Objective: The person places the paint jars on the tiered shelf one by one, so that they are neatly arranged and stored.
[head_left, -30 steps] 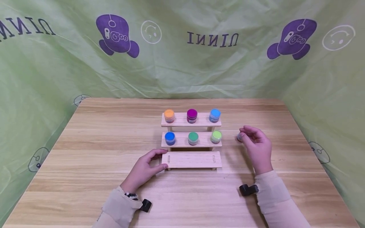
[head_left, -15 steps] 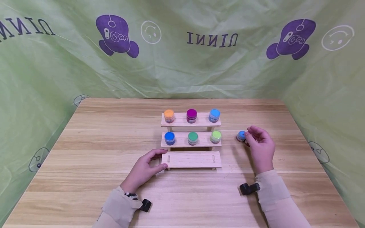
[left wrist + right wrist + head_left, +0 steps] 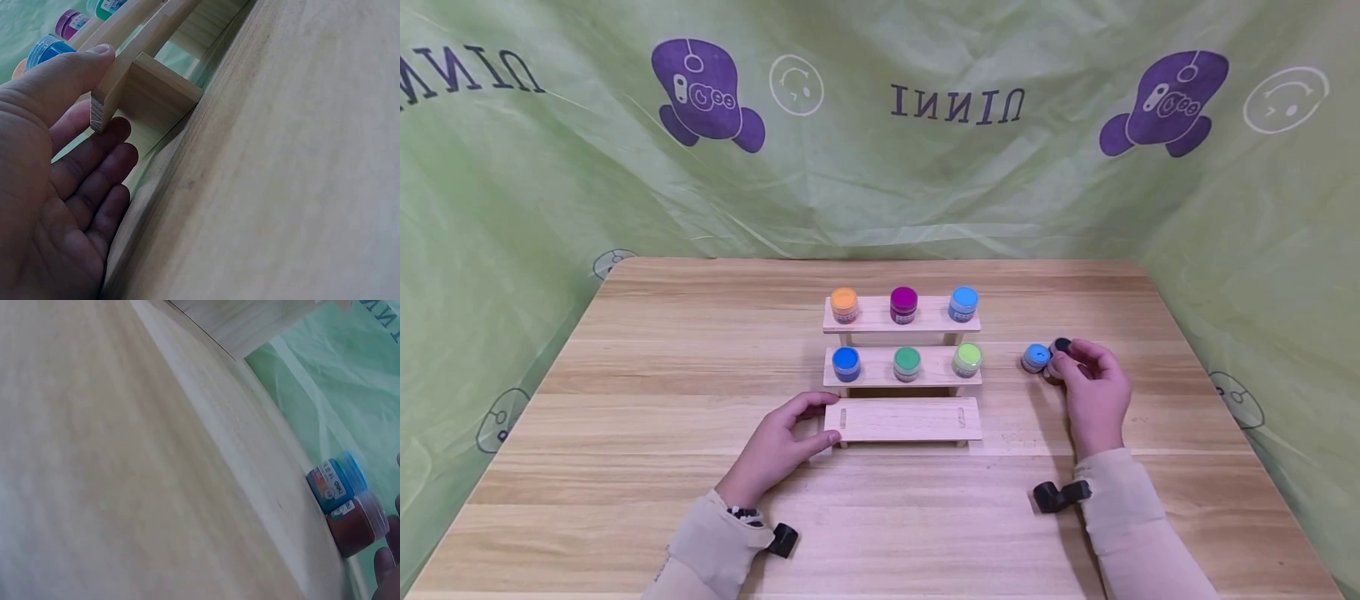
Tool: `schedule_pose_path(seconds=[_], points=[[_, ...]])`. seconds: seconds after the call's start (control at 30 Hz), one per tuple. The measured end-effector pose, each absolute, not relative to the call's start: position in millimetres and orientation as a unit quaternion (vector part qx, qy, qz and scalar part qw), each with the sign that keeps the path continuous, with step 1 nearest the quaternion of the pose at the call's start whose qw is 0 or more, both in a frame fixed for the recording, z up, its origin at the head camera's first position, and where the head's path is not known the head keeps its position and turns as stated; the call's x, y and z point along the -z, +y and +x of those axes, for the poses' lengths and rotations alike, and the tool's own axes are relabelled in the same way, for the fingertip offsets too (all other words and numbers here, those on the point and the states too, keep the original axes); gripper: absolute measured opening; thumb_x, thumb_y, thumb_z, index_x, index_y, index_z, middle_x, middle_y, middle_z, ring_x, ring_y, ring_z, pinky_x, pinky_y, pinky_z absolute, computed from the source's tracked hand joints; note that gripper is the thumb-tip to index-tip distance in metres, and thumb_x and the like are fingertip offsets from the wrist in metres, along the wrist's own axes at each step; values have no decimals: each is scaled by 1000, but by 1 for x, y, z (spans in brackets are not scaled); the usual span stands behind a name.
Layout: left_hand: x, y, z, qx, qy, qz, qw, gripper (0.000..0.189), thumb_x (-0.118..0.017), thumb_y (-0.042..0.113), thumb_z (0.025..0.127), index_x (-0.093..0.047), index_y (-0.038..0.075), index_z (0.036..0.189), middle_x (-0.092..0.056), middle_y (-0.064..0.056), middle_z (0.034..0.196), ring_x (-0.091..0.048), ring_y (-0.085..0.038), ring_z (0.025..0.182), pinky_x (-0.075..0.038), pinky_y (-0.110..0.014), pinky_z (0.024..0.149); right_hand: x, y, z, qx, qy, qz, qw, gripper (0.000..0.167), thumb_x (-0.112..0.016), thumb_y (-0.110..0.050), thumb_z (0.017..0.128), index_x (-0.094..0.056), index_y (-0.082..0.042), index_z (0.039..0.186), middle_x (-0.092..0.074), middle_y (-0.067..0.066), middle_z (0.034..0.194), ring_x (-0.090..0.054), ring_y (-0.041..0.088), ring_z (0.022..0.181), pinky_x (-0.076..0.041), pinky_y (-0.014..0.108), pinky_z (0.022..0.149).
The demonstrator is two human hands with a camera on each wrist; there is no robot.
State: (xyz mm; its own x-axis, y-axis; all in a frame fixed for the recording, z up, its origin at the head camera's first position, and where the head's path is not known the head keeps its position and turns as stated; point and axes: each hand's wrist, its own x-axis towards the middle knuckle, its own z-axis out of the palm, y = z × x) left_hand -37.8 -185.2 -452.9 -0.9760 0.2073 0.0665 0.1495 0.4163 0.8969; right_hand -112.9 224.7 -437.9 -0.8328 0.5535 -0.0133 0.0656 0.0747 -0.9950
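My left hand grips the left end of the lowest step of a three-step wooden display stand. Its thumb lies at the front corner in the head view, other fingers behind. My right hand is right of the stand, thumb and index fingertips at a dark-lidded jar; I cannot tell whether they pinch it. A brown paint jar stands just by those fingers, partly covered by the thumb in the head view. Beside it is a blue paint jar.
The upper step carries orange, purple and light blue jars. On the middle step stand blue, green and light green jars. A green printed cloth encloses the wooden table.
My right hand has shifted right, off the blue jar, bringing it, the brown jar and the dark lid into view. The left hand and the stand have not moved.
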Motion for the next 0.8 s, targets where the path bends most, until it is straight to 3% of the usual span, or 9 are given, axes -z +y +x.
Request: schedule_pose_path(seconds=[0.43, 0.67, 0.8], points=[[453, -185, -39, -530, 841, 107, 28, 46, -84, 28, 83, -66, 22, 125, -65, 7, 127, -60, -14, 116, -46, -37, 104, 445, 235, -108, -581, -767, -236, 136, 44, -81, -19, 86, -64, -6, 124, -65, 2, 113, -61, 6, 94, -48, 11, 80], [451, -185, -38, -532, 840, 103, 32, 47, -84, 28, 83, -66, 21, 125, -65, 7, 128, -60, -14, 116, -46, -37, 105, 446, 235, -109, -563, -786, -225, 121, 43, -81, -20, 86, -63, -5, 122, -69, -9, 97, -61, 3, 90, -48, 10, 77], [451, -184, -38, -531, 841, 102, 32, 47, -84, 28, 83, -66, 21, 126, -65, 7, 127, -60, -14, 116, -46, -38, 105, 445, 235, -108, -548, -799, -218, 115, 45, -82, -20, 86, -63, -4, 123, -69, -8, 97, -60, 2, 89, -48, 10, 78]])
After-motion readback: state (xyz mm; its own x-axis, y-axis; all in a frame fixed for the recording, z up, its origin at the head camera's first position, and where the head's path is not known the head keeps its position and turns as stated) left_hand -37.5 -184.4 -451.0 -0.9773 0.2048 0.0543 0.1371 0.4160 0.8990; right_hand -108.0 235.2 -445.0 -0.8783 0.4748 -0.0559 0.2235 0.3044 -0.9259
